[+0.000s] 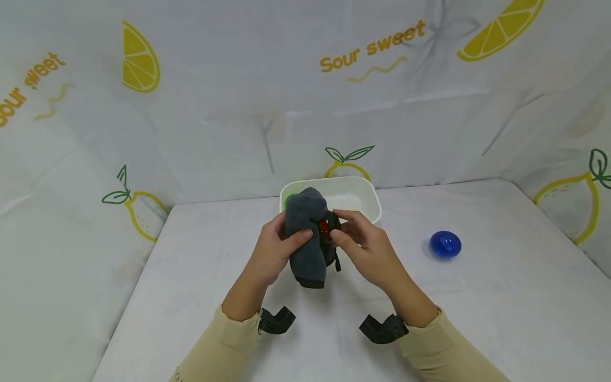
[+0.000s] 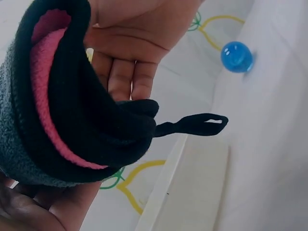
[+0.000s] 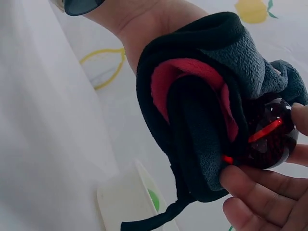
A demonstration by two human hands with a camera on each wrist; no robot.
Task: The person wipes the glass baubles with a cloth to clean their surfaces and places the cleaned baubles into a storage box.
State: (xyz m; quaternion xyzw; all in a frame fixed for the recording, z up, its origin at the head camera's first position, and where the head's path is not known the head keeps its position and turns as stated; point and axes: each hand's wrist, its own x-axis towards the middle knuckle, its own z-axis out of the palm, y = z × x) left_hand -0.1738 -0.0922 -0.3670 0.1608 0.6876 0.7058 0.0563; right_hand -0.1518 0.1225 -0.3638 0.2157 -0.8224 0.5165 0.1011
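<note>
My left hand (image 1: 274, 249) grips a folded blue-grey fleece cloth (image 1: 305, 244) with dark edging, thumb on its near face. Its pink inner side (image 3: 168, 79) and a dark hanging loop (image 2: 202, 124) show in the wrist views. Between the cloth and my right hand (image 1: 367, 252) is a glossy dark-red ball (image 3: 274, 132), which the right thumb and fingers pinch against the cloth's side. Part of the ball is hidden by cloth and fingers. Both hands are raised over the table, just in front of a white plastic tray (image 1: 377, 199).
A translucent blue ball (image 1: 445, 244) lies on the white-covered table (image 1: 477, 318), right of the hands. Inside the tray's left end is something green (image 1: 289, 199), partly behind the cloth. A white sheet with lemon prints (image 1: 229, 132) hangs behind and at both sides.
</note>
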